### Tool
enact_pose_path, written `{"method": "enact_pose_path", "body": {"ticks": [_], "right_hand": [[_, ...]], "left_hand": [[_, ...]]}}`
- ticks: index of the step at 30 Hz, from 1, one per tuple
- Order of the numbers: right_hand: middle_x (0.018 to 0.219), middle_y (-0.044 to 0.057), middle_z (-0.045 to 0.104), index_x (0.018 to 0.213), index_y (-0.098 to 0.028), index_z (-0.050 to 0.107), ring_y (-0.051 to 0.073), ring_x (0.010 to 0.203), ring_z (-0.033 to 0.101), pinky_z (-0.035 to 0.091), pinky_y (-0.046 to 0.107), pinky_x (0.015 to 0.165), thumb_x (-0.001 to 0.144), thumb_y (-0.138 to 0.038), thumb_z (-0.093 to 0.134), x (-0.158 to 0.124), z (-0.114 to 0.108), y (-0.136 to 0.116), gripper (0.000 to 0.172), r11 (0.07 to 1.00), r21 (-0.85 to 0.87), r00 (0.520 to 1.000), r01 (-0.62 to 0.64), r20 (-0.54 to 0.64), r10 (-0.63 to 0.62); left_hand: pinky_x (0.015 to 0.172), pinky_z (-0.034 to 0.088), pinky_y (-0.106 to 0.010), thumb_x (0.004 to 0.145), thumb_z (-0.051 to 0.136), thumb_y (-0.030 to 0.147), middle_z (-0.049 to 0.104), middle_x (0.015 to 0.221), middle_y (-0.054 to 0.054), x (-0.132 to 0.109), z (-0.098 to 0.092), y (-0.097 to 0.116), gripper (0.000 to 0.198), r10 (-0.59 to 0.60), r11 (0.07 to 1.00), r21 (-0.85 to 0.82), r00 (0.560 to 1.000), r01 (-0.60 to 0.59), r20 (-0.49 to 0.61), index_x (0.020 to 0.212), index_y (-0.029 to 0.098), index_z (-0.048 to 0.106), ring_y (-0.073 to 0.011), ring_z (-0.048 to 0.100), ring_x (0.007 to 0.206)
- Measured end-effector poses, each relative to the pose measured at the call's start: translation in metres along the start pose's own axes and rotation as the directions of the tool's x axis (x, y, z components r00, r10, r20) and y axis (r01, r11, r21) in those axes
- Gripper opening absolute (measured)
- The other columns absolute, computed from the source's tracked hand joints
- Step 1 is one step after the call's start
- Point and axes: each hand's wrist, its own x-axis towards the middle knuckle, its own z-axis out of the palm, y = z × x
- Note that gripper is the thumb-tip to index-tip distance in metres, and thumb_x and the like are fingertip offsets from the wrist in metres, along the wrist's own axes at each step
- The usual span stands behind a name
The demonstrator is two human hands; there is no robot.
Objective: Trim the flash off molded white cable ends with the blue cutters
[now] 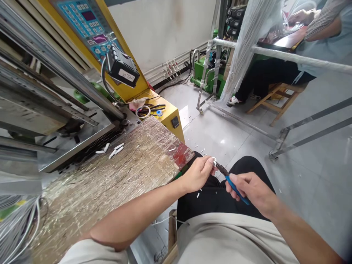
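My right hand (pixel 254 190) is wrapped round the blue handles of a pair of pliers (pixel 233 187), whose dark jaws point up and to the left. At the tip of those jaws sits a small white piece (pixel 214 160), pinched between the thumb and fingers of my left hand (pixel 199 173). Both hands are above my lap, just off the corner of the worn worktable (pixel 143 157). The white piece is too small to make out in full, and the far fingers of my left hand are partly hidden.
Short white tubes (pixel 117 151) lie on the worktable beside the metal press (pixel 82 146). A tape roll (pixel 143 112) and dark tools rest on the yellow cabinet (pixel 170 119). Grey-white cables (pixel 19 223) hang at lower left. White scraps litter the floor. Beyond a rack (pixel 302 60), another person sits.
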Motion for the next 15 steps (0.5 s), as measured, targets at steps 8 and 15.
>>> {"method": "enact_pose_path", "body": {"ticks": [8,15], "right_hand": [[0.107,0.012,0.069,0.08,-0.016,0.065,0.025,0.098,0.062,0.049,0.04,0.087,0.106,-0.042,0.055,0.009,0.023,0.013,0.038,0.458,-0.863,0.694,0.214,-0.196,-0.693],[0.094,0.009,0.067,0.078,-0.017,0.062,0.021,0.084,0.057,0.045,0.036,0.076,0.103,-0.031,0.062,0.016,0.027,0.017,0.029,0.161,-0.982,0.606,0.101,-0.067,-0.793]], "left_hand": [[0.065,0.039,-0.025,0.11,0.034,0.047,0.056,0.066,0.001,0.003,0.007,-0.011,0.055,-0.054,0.999,-0.005,0.986,0.053,-0.157,0.069,0.018,0.056,-0.0114,0.05,0.063],[0.064,0.039,-0.026,0.109,0.034,0.048,0.057,0.065,0.001,0.001,0.012,-0.015,0.054,-0.069,0.997,0.003,0.973,0.072,-0.219,0.07,0.018,0.056,-0.0125,0.052,0.064]]}}
